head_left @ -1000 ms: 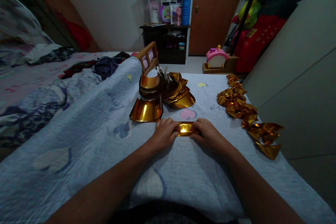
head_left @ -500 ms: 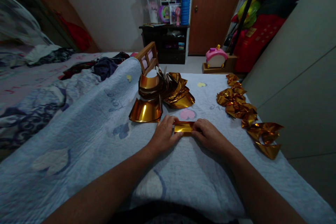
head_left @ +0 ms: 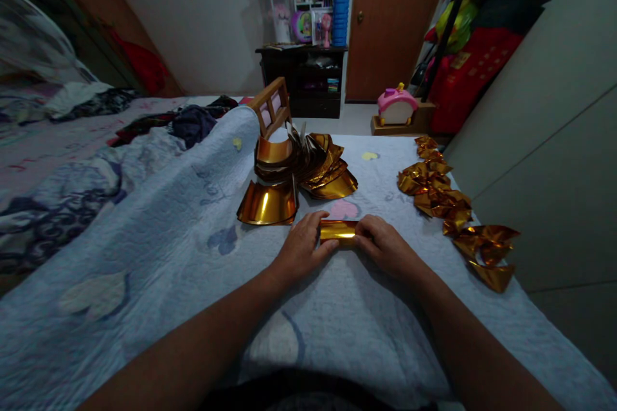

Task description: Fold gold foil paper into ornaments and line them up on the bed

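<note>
A small piece of shiny gold foil paper [head_left: 339, 232], folded or curled into a narrow strip, lies between my two hands just above the bedspread. My left hand [head_left: 304, 243] grips its left end, thumb in front and fingers behind. At the right end, my right hand [head_left: 380, 241] pinches it between thumb and curled fingers. Beyond my left hand rests a fanned pile of gold foil sheets [head_left: 270, 202], curved and stacked. Over on the right, a row of folded gold foil pieces [head_left: 436, 196] lies along the bed's edge.
The pale blue quilted bedspread [head_left: 193, 282] lies beneath everything, with a raised ridge on the left. A wooden frame [head_left: 272, 109] stands behind the sheet pile. Farther back are a dark cabinet [head_left: 315, 99] and a pink toy [head_left: 398, 104]. Rumpled clothes [head_left: 193, 123] lie at left.
The foil strip has tilted and now shows a more rounded, brighter face. My right hand has shifted very slightly up and right; the piles have stayed put.
</note>
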Demonstrator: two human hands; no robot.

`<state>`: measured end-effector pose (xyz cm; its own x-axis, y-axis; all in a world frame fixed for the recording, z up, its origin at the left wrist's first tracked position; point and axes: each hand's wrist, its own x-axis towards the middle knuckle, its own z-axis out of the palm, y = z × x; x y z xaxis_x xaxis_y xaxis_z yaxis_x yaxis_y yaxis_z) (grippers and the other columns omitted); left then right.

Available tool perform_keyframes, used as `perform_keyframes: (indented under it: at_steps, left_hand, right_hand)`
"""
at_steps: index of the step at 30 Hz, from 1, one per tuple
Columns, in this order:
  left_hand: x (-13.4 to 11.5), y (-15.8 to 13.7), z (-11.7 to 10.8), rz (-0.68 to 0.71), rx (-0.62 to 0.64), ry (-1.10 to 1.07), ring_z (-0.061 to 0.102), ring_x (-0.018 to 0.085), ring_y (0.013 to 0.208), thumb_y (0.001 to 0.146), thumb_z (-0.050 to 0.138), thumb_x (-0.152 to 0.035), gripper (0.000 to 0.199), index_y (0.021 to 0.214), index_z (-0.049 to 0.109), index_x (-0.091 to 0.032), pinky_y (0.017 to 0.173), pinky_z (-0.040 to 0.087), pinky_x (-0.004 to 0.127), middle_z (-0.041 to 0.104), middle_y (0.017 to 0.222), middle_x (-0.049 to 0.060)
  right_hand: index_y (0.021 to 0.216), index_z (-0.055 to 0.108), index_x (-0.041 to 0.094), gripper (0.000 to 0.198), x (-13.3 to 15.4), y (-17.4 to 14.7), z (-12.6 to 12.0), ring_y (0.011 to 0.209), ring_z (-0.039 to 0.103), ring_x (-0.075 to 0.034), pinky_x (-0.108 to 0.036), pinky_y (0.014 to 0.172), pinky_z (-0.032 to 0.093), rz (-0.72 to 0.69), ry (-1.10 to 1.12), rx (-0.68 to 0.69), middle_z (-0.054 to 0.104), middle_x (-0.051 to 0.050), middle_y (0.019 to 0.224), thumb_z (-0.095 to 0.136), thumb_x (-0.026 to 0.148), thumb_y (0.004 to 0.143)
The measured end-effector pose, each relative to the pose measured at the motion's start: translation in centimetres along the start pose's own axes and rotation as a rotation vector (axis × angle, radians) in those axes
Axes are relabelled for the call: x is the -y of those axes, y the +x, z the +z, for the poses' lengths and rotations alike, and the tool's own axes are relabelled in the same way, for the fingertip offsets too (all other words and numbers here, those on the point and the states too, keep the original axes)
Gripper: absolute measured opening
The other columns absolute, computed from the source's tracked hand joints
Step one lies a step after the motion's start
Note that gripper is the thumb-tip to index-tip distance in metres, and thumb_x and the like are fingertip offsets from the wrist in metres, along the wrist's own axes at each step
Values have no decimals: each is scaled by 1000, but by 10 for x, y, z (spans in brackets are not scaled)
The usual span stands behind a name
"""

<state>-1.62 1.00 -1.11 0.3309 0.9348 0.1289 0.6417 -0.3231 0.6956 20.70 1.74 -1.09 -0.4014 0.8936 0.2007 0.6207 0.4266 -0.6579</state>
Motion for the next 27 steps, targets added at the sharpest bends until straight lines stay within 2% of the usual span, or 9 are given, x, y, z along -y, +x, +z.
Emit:
perform_keyframes:
  at_steps: [7,16,19,21,24,27]
  left_hand:
    - [-4,-3,-2,-3,36,-75,64,27,111,86,68,-29,55,136,48,-19,95,51,40,65,126,13]
    - [-5,-3,-2,12,79,-110,65,19,84,83,68,-22,57,136,49,-22,78,49,32,69,99,5]
    - [-5,-3,-3,9,91,-118,63,17,78,83,65,-19,53,134,51,-20,73,48,30,68,93,3]
    - [-6,-3,-4,24,84,-121,63,18,81,83,63,-18,45,127,56,-20,75,48,30,69,95,3]
    - [-9,-2,-6,69,71,-106,64,21,90,84,63,-19,27,112,64,-20,81,49,32,70,102,5]
    - [-9,-1,-7,86,73,-72,63,21,90,85,60,-19,18,101,68,-19,81,48,33,68,95,5]
  right_hand:
    - [79,54,21,12,1,0,-2,77,53,-19,-31,69,39,-25,0,-38,60,-4,81,54,20,90]
    - [77,52,21,11,3,0,-2,77,53,-19,-31,69,39,-27,17,-23,58,-3,79,53,16,86]
    - [79,51,22,10,2,0,-2,82,53,-21,-33,73,41,-42,25,-55,58,-4,83,55,15,85]
    - [85,53,22,9,1,0,-1,86,54,-22,-35,76,43,-46,31,-99,58,-5,88,58,14,83]
    - [100,55,23,25,-1,1,0,95,55,-25,-38,80,46,-46,35,-162,57,-7,99,62,13,78]
    - [114,54,25,42,-2,0,0,106,54,-28,-43,87,49,-36,41,-192,53,-10,113,62,10,76]
